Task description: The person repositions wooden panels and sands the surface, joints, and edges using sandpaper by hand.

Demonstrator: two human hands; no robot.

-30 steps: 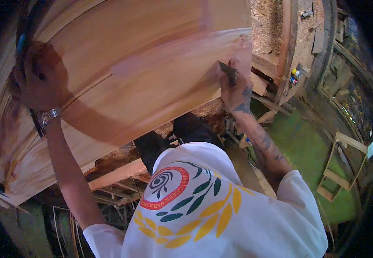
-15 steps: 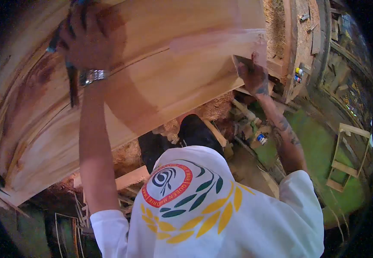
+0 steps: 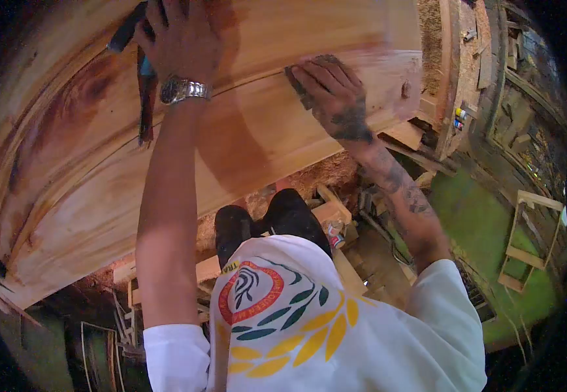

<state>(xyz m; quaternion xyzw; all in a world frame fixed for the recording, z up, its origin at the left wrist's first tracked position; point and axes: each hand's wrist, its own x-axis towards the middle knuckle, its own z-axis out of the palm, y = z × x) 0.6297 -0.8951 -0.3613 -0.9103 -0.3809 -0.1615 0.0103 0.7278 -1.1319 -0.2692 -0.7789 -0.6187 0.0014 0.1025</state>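
Note:
A large reddish-brown wooden panel with curved grooves lies in front of me. My left hand, with a metal-band watch at the wrist, rests palm down near its upper left, fingers spread. Beside and partly under those fingers is a dark tool with blue parts; its kind is hard to make out. On the panel's right half, my right hand presses down a dark flat piece that looks like sandpaper. Its fingers are closed over the piece, hiding most of it.
Wood shavings and offcuts lie below the panel's near edge. At right stand a wooden beam, small containers and a light wooden frame on green floor. My dark-clad knees are close to the panel.
My right hand has moved left and up across the panel with the sandpaper, away from the right edge. My left hand and the dark tool appear farther right as the view shifts.

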